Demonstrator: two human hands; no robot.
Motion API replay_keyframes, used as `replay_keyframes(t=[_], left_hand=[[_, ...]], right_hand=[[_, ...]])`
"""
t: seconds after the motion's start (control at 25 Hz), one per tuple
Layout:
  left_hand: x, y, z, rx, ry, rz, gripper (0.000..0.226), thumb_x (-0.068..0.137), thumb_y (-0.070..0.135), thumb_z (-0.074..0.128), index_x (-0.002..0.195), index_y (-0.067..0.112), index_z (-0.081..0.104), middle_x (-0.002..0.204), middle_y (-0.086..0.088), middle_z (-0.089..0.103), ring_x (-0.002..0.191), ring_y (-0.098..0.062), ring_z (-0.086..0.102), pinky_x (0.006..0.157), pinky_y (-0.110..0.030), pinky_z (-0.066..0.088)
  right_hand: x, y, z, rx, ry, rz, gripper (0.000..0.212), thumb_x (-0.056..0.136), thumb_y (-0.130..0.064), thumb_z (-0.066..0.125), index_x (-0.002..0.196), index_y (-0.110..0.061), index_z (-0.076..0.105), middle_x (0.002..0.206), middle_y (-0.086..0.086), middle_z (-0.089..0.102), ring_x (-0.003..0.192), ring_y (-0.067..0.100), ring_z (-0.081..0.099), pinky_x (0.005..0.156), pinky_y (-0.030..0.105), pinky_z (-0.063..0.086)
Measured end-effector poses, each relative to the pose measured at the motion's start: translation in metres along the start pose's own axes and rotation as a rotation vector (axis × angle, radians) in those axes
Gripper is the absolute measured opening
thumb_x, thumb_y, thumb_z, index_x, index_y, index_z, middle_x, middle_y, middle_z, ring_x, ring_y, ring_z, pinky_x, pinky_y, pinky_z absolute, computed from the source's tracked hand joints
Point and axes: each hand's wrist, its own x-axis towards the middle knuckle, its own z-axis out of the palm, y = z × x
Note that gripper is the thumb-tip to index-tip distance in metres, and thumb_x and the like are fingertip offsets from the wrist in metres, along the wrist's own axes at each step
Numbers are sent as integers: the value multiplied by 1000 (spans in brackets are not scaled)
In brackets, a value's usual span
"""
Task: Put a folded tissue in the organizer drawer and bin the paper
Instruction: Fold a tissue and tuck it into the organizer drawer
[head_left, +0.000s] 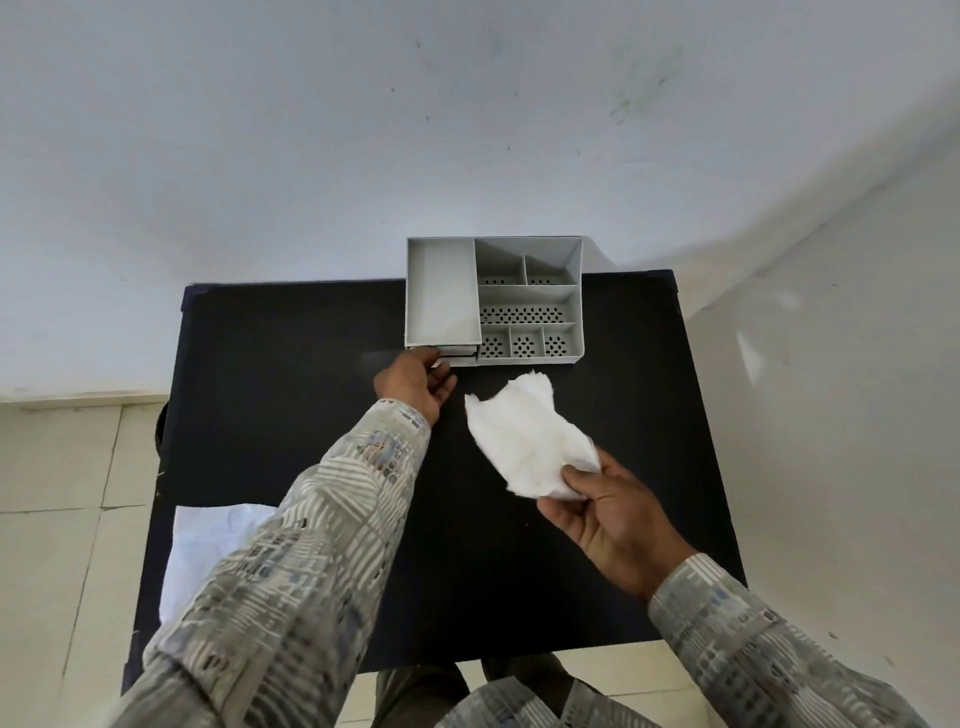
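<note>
A person's two hands reach over a black tabletop (291, 364). The right hand (608, 514) pinches one corner of a white folded tissue (524, 436) between thumb and fingers, holding it just above the tabletop, to the right of the left hand. The left hand (415, 382) stretches forward, its fingers curled at the front of a small drawer (460, 356) low on a grey organizer (493, 299), which stands just beyond both hands. A sheet of white paper (208, 540) lies left of the left forearm, partly hidden under the patterned sleeve (322, 519).
</note>
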Motion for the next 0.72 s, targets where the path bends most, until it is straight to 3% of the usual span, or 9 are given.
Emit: replay_keyframes(t=[0.12,0.2,0.36,0.48,0.56,0.72], left_hand=[[-9,-15,-5,-15,34,11,6,93,0,68,98,2,71,89,-12,71,69,-19,65,71,-40,64],[-20,-30,-15,14,51,15,9,94,-1,65,96,3,72,86,-11,71,69,-19,65,70,-39,63],[-39,-59,-43,42,80,11,18,97,7,61,112,4,72,104,-13,72,78,-23,68,74,-43,62],[-39,-50,-44,32,83,29,17,96,26,71,108,14,69,110,-11,71,89,-29,71,86,-49,62],[-30,-37,-38,81,86,49,26,96,29,72,113,11,68,108,-11,71,88,-29,71,81,-49,62],[-19,-19,-37,240,83,72,22,96,12,65,116,5,71,109,-17,75,82,-27,71,62,-40,58]], right_hand=[[4,-6,-6,-3,-26,5,32,104,0,53,125,-17,70,115,14,80,100,35,79,66,38,67],[5,-10,-7,-13,-37,8,33,104,0,52,126,-17,69,117,15,80,96,32,80,65,36,67],[8,-17,-9,-13,-84,9,34,105,-1,51,131,-16,66,117,15,80,95,31,80,65,34,66],[9,-17,-6,-24,-99,10,34,105,-1,51,131,-17,66,117,14,80,94,30,80,65,34,66],[12,-15,-3,-33,-99,9,33,105,-2,51,130,-17,67,119,14,79,92,28,80,65,33,66],[17,-10,9,5,-88,5,36,104,-1,51,134,-16,66,128,16,75,91,27,80,65,33,66]])
